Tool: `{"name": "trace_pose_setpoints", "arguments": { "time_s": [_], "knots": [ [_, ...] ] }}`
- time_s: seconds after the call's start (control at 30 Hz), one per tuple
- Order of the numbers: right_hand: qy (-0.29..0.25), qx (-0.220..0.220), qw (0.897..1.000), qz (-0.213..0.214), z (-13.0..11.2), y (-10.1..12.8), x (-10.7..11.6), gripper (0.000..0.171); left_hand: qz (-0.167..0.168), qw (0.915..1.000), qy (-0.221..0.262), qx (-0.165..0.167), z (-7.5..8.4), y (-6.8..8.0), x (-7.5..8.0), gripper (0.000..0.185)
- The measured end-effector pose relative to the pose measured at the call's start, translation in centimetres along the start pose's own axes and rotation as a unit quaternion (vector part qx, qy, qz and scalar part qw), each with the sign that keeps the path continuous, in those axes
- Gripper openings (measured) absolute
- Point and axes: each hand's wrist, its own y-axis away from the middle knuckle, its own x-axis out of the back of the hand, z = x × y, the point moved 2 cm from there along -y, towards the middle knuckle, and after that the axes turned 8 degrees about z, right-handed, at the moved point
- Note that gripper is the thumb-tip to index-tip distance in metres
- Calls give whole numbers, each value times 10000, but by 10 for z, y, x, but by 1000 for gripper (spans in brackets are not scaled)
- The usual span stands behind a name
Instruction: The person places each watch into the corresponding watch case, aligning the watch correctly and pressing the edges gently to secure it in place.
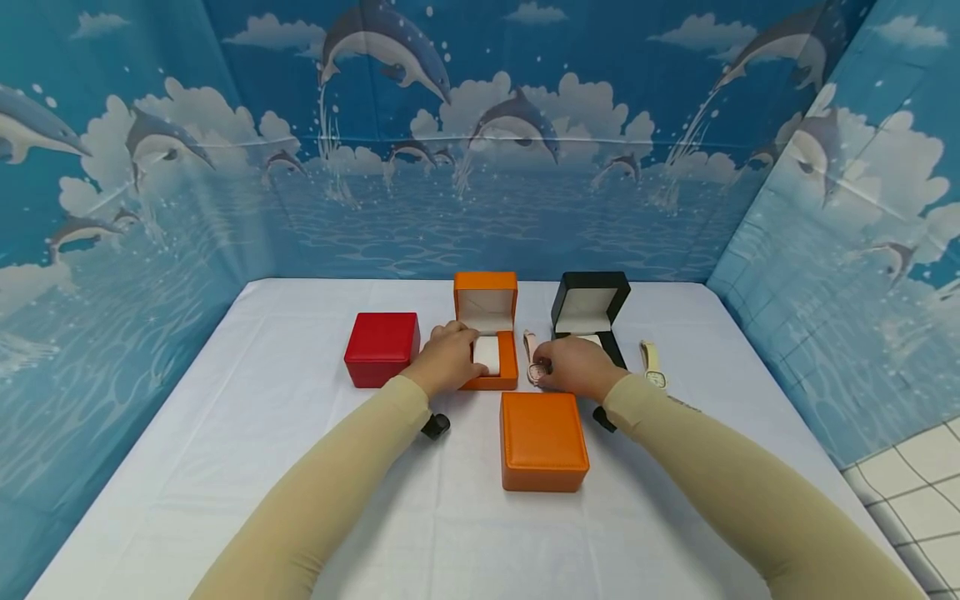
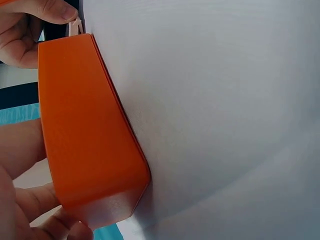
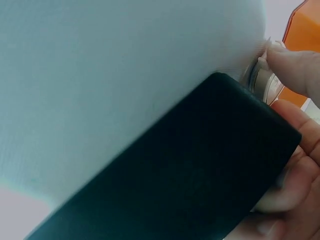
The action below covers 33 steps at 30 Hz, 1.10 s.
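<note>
My left hand [image 1: 444,360] grips the left side of an open orange watch box [image 1: 508,363], which has a white cushion [image 1: 487,353] inside. In the left wrist view, its fingers [image 2: 37,200] lie along the upper edge of the box wall. With my right hand [image 1: 582,367] I pinch a pale pink wristwatch [image 1: 535,372] between thumb and finger, just right of that box. The strap of this watch points away toward the back. Behind the right hand stands an open dark watch box [image 1: 590,287], partly covered by the hand; its dark wall fills much of the right wrist view.
A closed red box [image 1: 382,348] stands to the left. A closed orange box [image 1: 543,440] is in front, between the forearms. A cream-strapped watch [image 1: 652,367] lies at the right. White cloth [image 1: 465,517] covers the table, with a dolphin-print curtain [image 1: 480,225] behind.
</note>
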Motion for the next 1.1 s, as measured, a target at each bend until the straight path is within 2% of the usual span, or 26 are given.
{"name": "trace_pose_setpoints", "arguments": {
  "time_s": [0.37, 0.63, 1.1],
  "knots": [
    [94, 118, 9998, -91, -2, -1, 0, 32, -13, 9998, 60, 174, 2, 0, 2, 78],
    [135, 108, 9997, -145, -4, 0, 1, 36, -37, 9998, 61, 161, 2, -1, 2, 78],
    [139, 100, 9998, -101, -4, -3, -1, 30, -118, 9999, -13, 99, 3, 0, 2, 81]
  ]
}}
